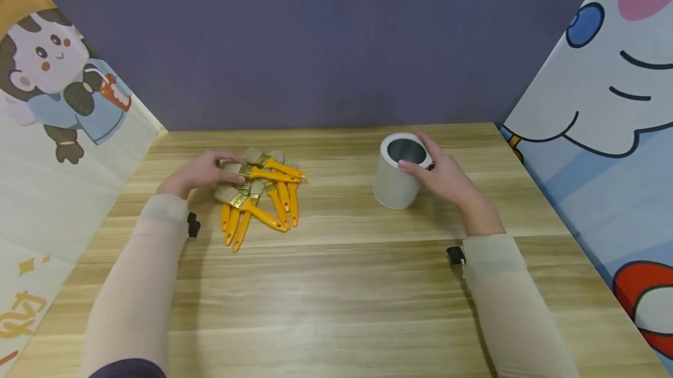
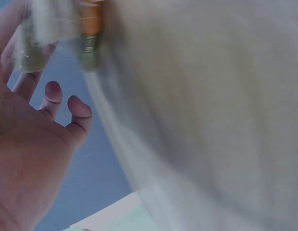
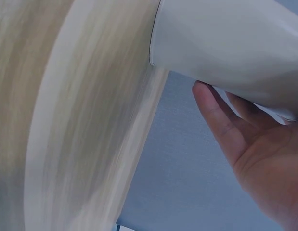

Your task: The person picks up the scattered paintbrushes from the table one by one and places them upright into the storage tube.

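My left hand [image 1: 202, 171] is at the bristle end of a paintbrush [image 1: 273, 175], thumb on the near side and fingers on the far side of its bristles. This brush lies across the upper part of a heap of several yellow-handled paintbrushes. In the left wrist view the same hand [image 2: 35, 139] has its last two fingers bent and free, with bristles by the upper fingers. Farther right, an open-topped white can [image 1: 395, 182] stands upright on the table. My right hand [image 1: 444, 176] grips it near the rim from the right, its thumb at the near edge.
The wood-grain table [image 1: 336, 296] runs back to a dark blue-grey wall [image 1: 326, 45]. Cartoon-printed panels flank it: a left panel [image 1: 31, 191] and a right panel [image 1: 604, 191]. The brush heap and the can stand well apart, with bare wood between them.
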Demonstrator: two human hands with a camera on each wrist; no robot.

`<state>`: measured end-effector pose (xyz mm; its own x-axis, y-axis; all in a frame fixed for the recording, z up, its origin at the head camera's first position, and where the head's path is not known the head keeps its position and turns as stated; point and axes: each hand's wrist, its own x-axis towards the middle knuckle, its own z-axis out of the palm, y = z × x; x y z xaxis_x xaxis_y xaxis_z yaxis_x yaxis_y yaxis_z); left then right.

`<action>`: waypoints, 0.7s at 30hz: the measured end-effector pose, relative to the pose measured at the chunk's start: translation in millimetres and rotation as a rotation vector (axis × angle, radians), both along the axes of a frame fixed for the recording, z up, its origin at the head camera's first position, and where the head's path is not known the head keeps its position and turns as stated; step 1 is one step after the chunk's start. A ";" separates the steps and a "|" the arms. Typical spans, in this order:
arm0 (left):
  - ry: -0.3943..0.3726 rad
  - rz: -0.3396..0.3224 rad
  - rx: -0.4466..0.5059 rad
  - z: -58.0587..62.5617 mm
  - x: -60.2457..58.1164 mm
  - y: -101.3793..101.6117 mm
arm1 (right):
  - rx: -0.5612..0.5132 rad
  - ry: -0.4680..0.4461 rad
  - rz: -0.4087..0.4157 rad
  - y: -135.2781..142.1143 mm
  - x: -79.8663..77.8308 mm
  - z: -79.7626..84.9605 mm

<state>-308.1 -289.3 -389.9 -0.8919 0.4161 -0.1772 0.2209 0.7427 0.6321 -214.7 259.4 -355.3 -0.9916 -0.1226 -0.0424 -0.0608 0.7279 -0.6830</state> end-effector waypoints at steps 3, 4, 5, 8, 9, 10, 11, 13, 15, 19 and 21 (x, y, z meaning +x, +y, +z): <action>0.001 0.045 0.044 12.6 2.6 1.3 | -0.003 -0.002 -0.006 -0.5 -0.9 -0.6; 0.001 0.060 0.065 17.4 3.4 2.2 | -0.004 -0.002 -0.008 -0.5 -1.0 -0.8; -0.003 0.078 0.086 22.6 4.3 3.4 | -0.002 -0.003 -0.008 -0.3 -1.1 -1.2; -0.010 0.126 0.170 39.3 7.7 8.6 | -0.002 -0.007 -0.006 -0.2 -1.0 -0.9; -0.003 0.137 0.196 44.7 8.6 11.3 | -0.001 -0.007 -0.004 -0.1 -0.9 -0.6; 0.003 0.151 0.231 50.2 9.8 14.8 | 0.000 -0.009 -0.004 -0.2 -0.9 -0.3; 0.005 0.164 0.271 55.5 10.8 18.9 | 0.001 -0.011 -0.003 -0.2 -0.8 0.0; 0.017 0.172 0.348 65.4 13.1 27.3 | 0.000 -0.013 -0.007 -0.4 -0.7 0.6; 0.031 0.164 0.451 74.3 14.1 38.4 | 0.000 -0.015 -0.011 -0.4 -0.5 1.0; 0.036 0.096 0.791 88.1 13.7 65.4 | -0.009 -0.019 -0.011 -1.1 -0.2 1.9; 0.042 0.046 0.978 93.1 12.5 82.1 | -0.013 -0.021 -0.008 -1.9 -0.2 2.4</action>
<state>-295.6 -207.2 -296.8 -0.9084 0.3276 0.2597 0.2413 -0.0963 0.9657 -214.8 257.5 -352.9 -0.9914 -0.1156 -0.0620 -0.0405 0.7193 -0.6935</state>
